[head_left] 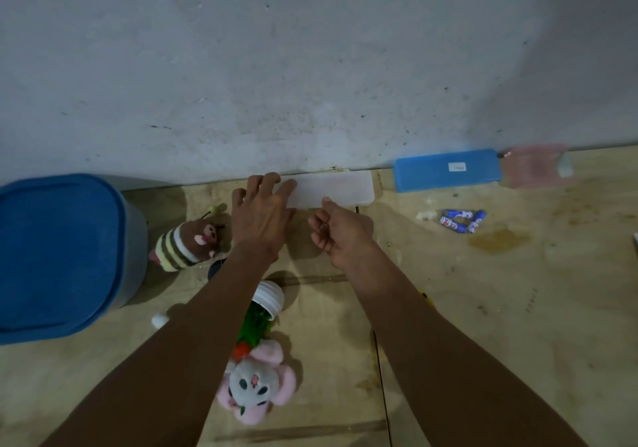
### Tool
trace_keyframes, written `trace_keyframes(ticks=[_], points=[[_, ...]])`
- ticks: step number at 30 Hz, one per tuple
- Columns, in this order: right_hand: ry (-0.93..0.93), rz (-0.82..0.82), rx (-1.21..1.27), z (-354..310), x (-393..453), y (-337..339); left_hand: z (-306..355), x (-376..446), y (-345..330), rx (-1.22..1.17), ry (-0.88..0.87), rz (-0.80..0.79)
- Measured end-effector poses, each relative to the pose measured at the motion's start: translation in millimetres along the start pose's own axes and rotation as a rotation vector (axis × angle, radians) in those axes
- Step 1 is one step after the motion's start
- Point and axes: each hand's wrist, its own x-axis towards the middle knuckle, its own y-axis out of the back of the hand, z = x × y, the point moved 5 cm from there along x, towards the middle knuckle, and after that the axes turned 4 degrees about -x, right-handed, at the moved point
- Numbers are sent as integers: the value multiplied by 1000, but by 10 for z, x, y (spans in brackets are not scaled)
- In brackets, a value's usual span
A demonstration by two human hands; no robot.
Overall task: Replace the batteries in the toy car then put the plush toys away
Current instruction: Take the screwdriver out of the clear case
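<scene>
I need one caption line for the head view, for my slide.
Both hands, left hand and right hand, reach to a white flat box by the wall; batteries and plush toys lie around.

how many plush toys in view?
2: a striped plush beside the blue bin, and a pink bunny between the forearms. Arms may hide others.

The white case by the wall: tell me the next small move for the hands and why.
Probably lift its lid. The left hand already rests its fingers on the left end of the white case, and the right hand is at its near edge, thumb touching. The case looks closed, and the loose batteries lie untouched to the right.
</scene>
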Motion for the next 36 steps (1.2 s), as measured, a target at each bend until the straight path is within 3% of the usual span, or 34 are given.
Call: trace_keyframes(ticks=[9, 13, 16, 23, 28, 36], points=[[31, -2, 9, -109, -93, -41, 51, 78, 10, -6, 2, -40], [149, 19, -63, -320, -143, -87, 60, -48, 97, -90, 48, 170], [299, 8, -273, -532, -99, -119, 8, -216, 96, -183, 128, 262], [947, 3, -1069, -762, 7, -148, -82, -77, -24, -172, 98, -45], [1015, -45, -1464, -590, 69, -185, -103, -14, 1, -181, 55, -149], [1113, 6, -1663, -434, -25, -201, -99, -127, -32, -215, 29, -177]])
